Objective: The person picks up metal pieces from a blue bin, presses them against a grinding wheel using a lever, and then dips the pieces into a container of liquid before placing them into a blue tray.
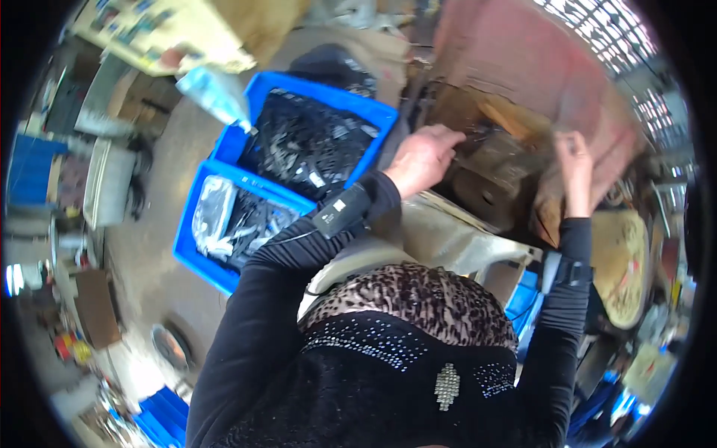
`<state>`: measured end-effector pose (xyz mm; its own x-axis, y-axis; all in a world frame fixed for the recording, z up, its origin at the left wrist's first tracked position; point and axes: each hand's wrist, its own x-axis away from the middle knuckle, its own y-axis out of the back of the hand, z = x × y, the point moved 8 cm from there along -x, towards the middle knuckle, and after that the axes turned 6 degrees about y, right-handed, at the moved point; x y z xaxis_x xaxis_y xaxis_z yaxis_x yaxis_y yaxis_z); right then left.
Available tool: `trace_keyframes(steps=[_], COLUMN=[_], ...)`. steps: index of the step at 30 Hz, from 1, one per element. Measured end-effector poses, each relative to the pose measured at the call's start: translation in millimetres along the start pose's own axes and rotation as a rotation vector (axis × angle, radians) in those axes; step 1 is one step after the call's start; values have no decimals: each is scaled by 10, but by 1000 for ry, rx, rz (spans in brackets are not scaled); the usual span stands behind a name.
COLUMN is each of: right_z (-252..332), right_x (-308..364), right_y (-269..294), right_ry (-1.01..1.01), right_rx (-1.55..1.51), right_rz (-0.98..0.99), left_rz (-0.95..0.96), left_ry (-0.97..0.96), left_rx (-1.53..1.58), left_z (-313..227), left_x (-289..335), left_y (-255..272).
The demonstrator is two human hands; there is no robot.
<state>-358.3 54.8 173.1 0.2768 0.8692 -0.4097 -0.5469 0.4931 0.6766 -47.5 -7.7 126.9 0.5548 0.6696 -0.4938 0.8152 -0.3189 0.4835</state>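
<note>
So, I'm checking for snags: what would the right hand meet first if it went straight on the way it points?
Most likely the reddish sheet, which shows just beyond the right hand; how far off it lies is unclear from this one view.

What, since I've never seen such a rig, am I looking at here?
There is no machine: these are a person's bare hands, seen by a wide fisheye camera worn on the head and looking down, so straight edges bend. The left hand and right hand are out in front, around a dim, cluttered brown work area. Whether either holds anything is too unclear to tell. To the left, two blue bins contain black pieces; the nearer one also has a clear bag.
</note>
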Motion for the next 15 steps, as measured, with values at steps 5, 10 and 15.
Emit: trace_keyframes(steps=[5, 10, 15], right_z=[619, 888, 831], right_x=[1013, 1834, 2278], right_y=[-54, -174, -318], right_ry=[-47, 98, 122], right_rx=[-59, 67, 219], right_rz=[117, 228, 330], left_rz=[31, -628, -1424], left_ry=[-152, -926, -1266], left_rx=[-270, -1941, -2986], left_z=[124, 1225, 1825], left_x=[-433, 68, 225], left_y=[-699, -2082, -2553])
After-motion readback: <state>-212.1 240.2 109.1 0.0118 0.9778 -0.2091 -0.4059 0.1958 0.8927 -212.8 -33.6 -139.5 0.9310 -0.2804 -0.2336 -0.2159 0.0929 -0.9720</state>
